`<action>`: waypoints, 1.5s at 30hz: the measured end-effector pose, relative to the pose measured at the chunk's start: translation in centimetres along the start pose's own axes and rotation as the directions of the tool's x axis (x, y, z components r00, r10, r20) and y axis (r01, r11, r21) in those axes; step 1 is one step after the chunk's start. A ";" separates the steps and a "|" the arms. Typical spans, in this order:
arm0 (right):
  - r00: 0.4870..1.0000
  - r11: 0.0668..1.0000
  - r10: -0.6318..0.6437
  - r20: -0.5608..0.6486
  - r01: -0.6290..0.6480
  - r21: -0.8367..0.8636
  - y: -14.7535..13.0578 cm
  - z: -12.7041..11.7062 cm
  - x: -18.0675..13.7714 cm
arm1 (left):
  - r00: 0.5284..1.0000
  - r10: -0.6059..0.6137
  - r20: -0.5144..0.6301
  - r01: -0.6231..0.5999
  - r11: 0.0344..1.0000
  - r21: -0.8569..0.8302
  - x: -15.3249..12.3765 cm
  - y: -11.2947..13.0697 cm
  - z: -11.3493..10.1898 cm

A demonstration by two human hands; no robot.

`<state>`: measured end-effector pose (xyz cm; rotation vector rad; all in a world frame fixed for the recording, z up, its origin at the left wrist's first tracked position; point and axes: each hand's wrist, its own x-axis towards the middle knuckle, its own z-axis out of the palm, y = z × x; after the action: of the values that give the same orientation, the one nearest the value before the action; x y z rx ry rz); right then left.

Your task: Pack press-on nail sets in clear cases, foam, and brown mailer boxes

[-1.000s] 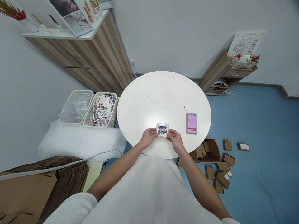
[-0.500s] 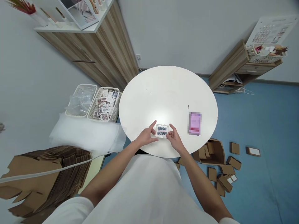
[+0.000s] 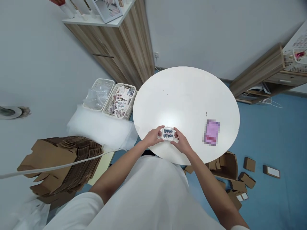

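Note:
A small clear case of dark press-on nails (image 3: 168, 133), set in two rows, is at the near part of the white oval table (image 3: 184, 86). My left hand (image 3: 153, 136) grips its left side, thumb at the lower edge and a finger at the upper corner. On the opposite side my right hand (image 3: 181, 141) holds the case the same way. Whether the case rests on the tabletop or is slightly lifted, I cannot tell. A blurred-out pink rectangle (image 3: 212, 132) lies to the right of my right hand.
Left of the table stand a basket of nail packs (image 3: 130, 111) and a basket of clear bags (image 3: 86, 103). White foam sheeting (image 3: 103, 126) and stacked flat cardboard (image 3: 57, 156) are nearer. Small brown boxes (image 3: 249, 164) lie on the floor at right, beside a larger open carton (image 3: 231, 166).
My fingers have closed onto both sides of the case, where the left hand was more spread before. The whole view has shifted, with the surroundings moving right in the picture.

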<state>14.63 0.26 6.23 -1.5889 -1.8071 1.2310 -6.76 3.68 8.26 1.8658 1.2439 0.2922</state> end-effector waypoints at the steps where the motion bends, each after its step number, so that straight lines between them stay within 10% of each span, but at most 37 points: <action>1: 1.000 1.000 -0.005 -0.013 0.005 -0.024 -0.3 0.4 0.5 | 1.000 -0.003 -0.012 0.003 1.000 0.004 0.0 -0.4 -0.4; 27: 0.982 0.978 0.185 -0.029 -0.187 -0.098 -7.0 11.6 19.7 | 0.990 -0.067 -0.121 0.060 0.996 -0.060 6.3 -16.2 -11.5; 45: 0.977 0.979 0.200 -0.081 -0.202 -0.027 -7.2 12.9 19.6 | 0.969 -0.128 -0.211 0.103 0.987 -0.126 5.8 -17.6 -10.7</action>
<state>-4.38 14.83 1.18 -1.8511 -1.6611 1.2108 -21.73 16.65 0.07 1.6895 1.4473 0.5055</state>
